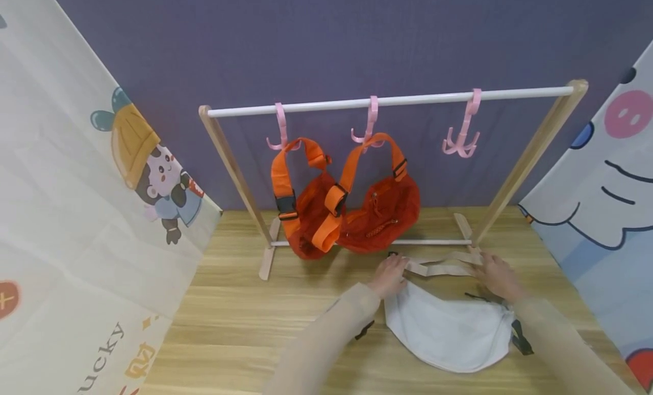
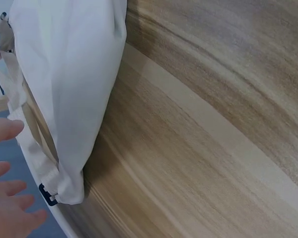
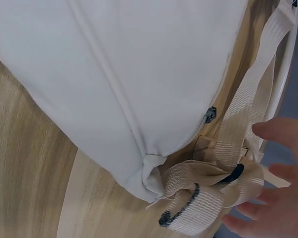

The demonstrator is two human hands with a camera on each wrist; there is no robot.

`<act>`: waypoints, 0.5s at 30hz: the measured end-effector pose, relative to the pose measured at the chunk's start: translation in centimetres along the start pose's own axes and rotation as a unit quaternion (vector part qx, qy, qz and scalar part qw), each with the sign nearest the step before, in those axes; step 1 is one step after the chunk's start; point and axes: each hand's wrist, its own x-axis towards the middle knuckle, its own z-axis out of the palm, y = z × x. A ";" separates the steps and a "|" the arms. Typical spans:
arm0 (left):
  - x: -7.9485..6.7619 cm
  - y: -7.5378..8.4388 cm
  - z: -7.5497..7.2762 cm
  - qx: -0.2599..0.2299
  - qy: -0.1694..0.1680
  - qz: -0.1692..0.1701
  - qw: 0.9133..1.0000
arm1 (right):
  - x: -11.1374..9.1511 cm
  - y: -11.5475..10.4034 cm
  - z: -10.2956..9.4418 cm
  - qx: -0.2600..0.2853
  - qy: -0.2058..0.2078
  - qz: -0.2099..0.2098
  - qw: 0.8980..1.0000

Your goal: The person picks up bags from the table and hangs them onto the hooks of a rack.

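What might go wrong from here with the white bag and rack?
The beige strap is bunched at one end of the white bag, so it may tangle. It lies near the lower bar of the rack and might snag there. The left red bag hangs close to the right red bag; bumping the rack could swing either off its pink hook.

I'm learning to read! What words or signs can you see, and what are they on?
"ucky", start cut off: left cloth.
"财": same cloth.
Red marks beneath it: cut off, unreadable.
"+": red circle on that cloth.
White bag, red bags: no readable words.
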 end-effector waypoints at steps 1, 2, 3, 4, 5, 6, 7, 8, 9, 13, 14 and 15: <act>0.1 -0.1 0.1 0.001 -0.004 -0.002 1.000 | 0.0 0.1 0.0 -0.004 -0.007 -0.001 1.000; 0.1 -0.2 0.3 0.007 -0.012 -0.004 1.000 | 0.0 0.1 0.0 -0.007 -0.013 -0.003 1.000; 0.1 -0.3 0.4 0.009 -0.017 -0.006 1.000 | 0.0 0.2 0.0 -0.011 -0.019 -0.005 1.000; 0.2 -0.4 0.5 0.015 -0.019 -0.007 1.000 | 0.0 0.2 0.0 -0.014 -0.024 -0.006 1.000; 0.2 -0.5 0.7 0.021 -0.023 -0.009 0.999 | 0.0 0.3 0.0 -0.016 -0.027 -0.007 0.999; 0.3 -0.6 0.8 0.029 -0.026 -0.012 0.999 | 0.0 0.3 0.0 -0.015 -0.031 -0.007 0.999; 0.3 -0.7 0.9 0.037 -0.031 -0.015 0.999 | 0.0 0.4 0.1 -0.017 -0.032 -0.009 0.999; 0.3 -0.8 1.0 0.044 -0.038 -0.019 0.998 | -0.1 0.4 0.1 -0.018 -0.032 -0.011 0.999; 0.3 -0.8 1.1 0.046 -0.042 -0.022 0.998 | -0.1 0.4 0.1 -0.018 -0.034 -0.011 0.999; 0.3 -0.8 1.3 0.058 -0.059 -0.026 0.996 | -0.2 0.6 -0.1 -0.016 -0.046 -0.007 0.999; 0.3 -0.8 1.4 0.063 -0.061 -0.025 0.996 | -0.2 0.6 -0.1 -0.013 -0.050 -0.003 0.999; 0.3 -0.8 1.4 0.064 -0.062 -0.026 0.996 | -0.2 0.6 -0.2 -0.012 -0.055 0.002 0.998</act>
